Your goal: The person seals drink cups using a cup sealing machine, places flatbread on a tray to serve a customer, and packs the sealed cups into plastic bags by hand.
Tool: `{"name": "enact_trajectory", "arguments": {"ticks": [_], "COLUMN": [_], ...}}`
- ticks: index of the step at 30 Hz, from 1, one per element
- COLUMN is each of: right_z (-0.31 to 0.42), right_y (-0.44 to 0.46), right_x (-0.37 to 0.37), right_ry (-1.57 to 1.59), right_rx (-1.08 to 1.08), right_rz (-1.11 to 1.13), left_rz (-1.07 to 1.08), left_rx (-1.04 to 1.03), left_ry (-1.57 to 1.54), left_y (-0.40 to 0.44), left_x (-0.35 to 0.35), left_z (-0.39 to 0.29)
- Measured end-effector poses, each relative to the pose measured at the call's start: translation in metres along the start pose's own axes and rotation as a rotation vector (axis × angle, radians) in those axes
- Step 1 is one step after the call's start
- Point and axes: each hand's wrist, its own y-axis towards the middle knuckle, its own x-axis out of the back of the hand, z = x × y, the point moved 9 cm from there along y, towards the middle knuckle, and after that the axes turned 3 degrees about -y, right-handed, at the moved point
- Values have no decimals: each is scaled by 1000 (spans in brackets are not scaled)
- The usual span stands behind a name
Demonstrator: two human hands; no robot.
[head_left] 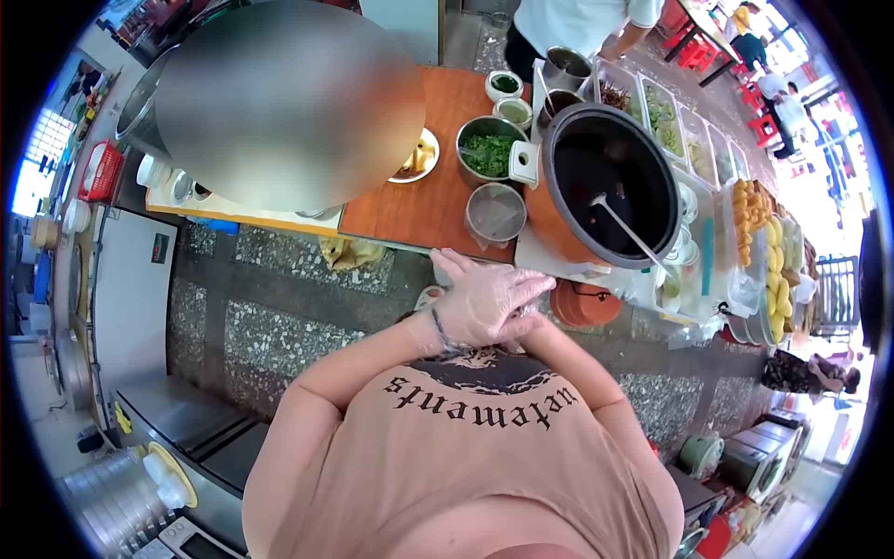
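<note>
In a clear plastic glove, my left hand [480,300] is in front of my chest, just short of the counter edge. Its fingers are spread, and nothing shows between them. It lies over my right hand [521,325], whose fingers are mostly hidden. Beyond them, a clear round container [495,215] and a metal bowl of chopped greens [488,154] stand on the orange-brown counter [377,219]. To their right is a large dark pot [610,177] with a ladle [633,233] in dark liquid.
A plate of food [417,156] sits beside a large blurred area. Plastic bins of ingredients [663,119] line the far right. Across the counter stands a person in a white shirt [568,28]. An orange-red stool or bucket [585,304] is below the counter edge.
</note>
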Motion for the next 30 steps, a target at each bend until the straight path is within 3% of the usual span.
{"name": "enact_trajectory", "arguments": {"ticks": [1, 3, 5, 7, 8, 9, 11, 14, 18, 21, 23, 24, 27, 30], "right_z": [-1, 0, 10, -11, -37, -37, -51, -70, -65, -61, -27, -17, 19, 61], "right_y": [-6, -21, -25, -35, -47, -52, -63, -60, -17, 25, 47, 47, 7, -69], "right_x": [8, 24, 40, 40, 39, 41, 36, 16, -23, -62, -63, -67, -97, -151], "right_ry": [14, 10, -4, 412, 236, 237, 239, 225, 242, 322, 191, 118, 56, 15], "right_rx": [12, 36, 52, -413, -386, -393, -612, -700, -848, -816, -828, -866, -984, -1252], "right_rz": [-104, -238, -297, -187, -210, -219, -228, -361, -516, -624, -636, -670, -912, -1164], "left_rz": [-92, -79, -204, -188, -179, -168, -154, -70, 25, 147, 206, 319, 584, 789], "left_rx": [-80, -62, -44, -40, -10, 19, 19, 137, 68, 18, 241, 265, 198, 158], "left_ry": [-7, 13, 12, -14, -19, -25, -43, -58, -17, -63, -555, -579, -670, -639], "left_y": [4, 7, 6, 3, 1, -3, -15, -36, -50, -62, -74, -78, -91, -101], "left_x": [2, 6, 24, 33, 40, 46, 60, 82, 127, 136, 120, 109, 75, 37], "left_z": [-7, -8, 1, 17, 25, 33, 53, 98, 136, 168, 188, 189, 167, 144]}}
